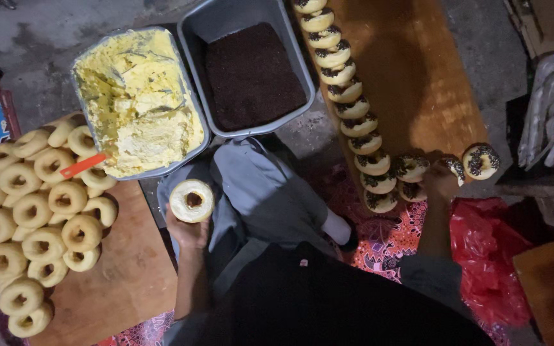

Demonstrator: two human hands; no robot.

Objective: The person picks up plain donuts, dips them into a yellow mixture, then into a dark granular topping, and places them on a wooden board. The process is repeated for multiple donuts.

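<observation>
The dark lap of the seated person fills the bottom middle, grey trousers stretching up from it toward the trays. Far left, a heap of plain doughnuts lies on a wooden board, some of them spilling off its left edge. Above the heap sits a grey tray of yellow cream, with an orange spatula handle sticking out at its lower left corner. Just right of the board, the left hand is raised with its fingers closed around the lower edge of a cream-topped doughnut, held face up just below the cream tray. Next to the cream tray stands a second grey tray of dark sprinkles. Right of that, a long board carries a row of sprinkled doughnuts running down its left side. At the row's lower end the right hand reaches out, fingers pinching one sprinkled doughnut on edge at the board, with another doughnut just to its right. A red plastic bag lies below, beside the right forearm.
</observation>
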